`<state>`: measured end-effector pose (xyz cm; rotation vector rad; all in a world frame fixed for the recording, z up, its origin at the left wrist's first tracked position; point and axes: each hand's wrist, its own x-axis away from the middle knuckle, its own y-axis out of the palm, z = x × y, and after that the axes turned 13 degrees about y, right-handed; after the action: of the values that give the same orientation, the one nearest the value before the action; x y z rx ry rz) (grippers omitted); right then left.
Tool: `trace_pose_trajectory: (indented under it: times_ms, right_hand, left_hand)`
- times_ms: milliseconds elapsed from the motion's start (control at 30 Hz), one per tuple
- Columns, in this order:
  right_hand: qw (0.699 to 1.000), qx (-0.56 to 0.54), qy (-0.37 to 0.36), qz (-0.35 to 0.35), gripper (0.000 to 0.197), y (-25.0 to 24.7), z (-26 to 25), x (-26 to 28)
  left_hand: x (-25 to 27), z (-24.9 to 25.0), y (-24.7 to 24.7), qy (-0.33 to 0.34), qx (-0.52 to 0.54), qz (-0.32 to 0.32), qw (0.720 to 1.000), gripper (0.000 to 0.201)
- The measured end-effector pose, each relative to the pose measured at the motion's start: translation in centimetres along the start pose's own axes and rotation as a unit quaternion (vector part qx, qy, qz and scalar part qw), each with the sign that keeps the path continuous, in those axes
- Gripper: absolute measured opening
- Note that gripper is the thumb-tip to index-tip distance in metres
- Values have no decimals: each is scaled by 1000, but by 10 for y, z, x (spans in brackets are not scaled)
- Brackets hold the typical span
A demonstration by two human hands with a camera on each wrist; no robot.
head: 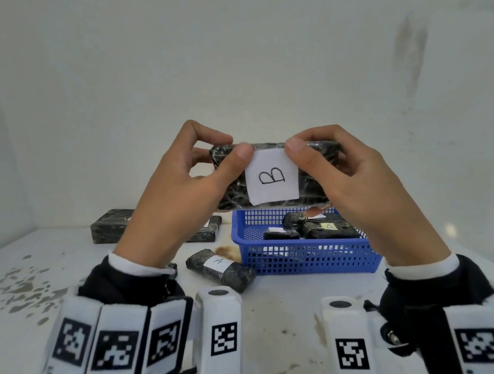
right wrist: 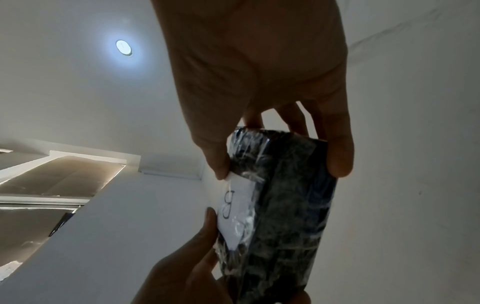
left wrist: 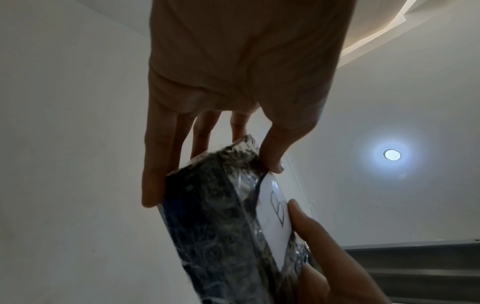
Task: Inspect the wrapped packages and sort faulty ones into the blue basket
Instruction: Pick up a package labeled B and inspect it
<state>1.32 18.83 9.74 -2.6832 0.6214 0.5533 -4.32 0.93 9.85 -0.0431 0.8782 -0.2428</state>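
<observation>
Wrist marker bands [head: 117, 348] sit closest to the lens. Above the blue basket [head: 306, 258], both grips pinch the B-labelled package [head: 271, 174]: left hand [head: 183, 190] and right hand [head: 351, 178] at opposite ends. Looks stiff and light, but the film's probably slick, so hold the ends.

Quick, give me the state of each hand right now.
Left hand: grips the left end of the wrapped package labelled B, thumb on its front.
Right hand: grips the package's right end likewise.
</observation>
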Motion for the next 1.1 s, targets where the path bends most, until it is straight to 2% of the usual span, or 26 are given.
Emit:
trace_pose_trajectory:
  times_ms: [100, 167, 233, 300, 433, 567, 667, 800, 1033, 1100]
  right_hand:
    - [1000, 14, -7, 26, 35, -2, 2, -2]
    - [999, 40, -4, 18, 56, -5, 4, -3]
    - [995, 97, 28, -3, 81, -8, 4, -1]
    - [991, 116, 56, -27, 92, -8, 4, 0]
    - [998, 37, 41, -42, 83, -5, 6, -3]
    - [1000, 13, 9, -24, 74, -7, 10, -7]
    - [1000, 4, 5, -18, 61, -11, 7, -6]
    - [998, 35, 8, -54, 64, -10, 5, -3]
    - [999, 42, 9, -15, 61, -5, 5, -2]
    - [999, 41, 6, -15, 63, -5, 4, -1]
  left_hand:
    - [1, 1, 2, -7, 2, -24, 1000, 33]
    - [1, 2, 4, -8, 3, -29, 1000, 33]
    - [1, 1, 3, -10, 2, -19, 1000, 42]
    - [0, -2, 2, -10, -13, -8, 1000, 55]
    - [-1, -5, 0, -15, -40, -16, 999, 72]
    - [-1, -5, -1, -22, -12, -37, 999, 54]
    - [-1, -6, -1, -24, 4, -57, 998, 47]
    - [-1, -5, -2, -12, 14, -39, 999, 33]
    - [1, -1, 2, -2, 4, -49, 999, 34]
    - [1, -1, 4, 4, -10, -51, 999, 43]
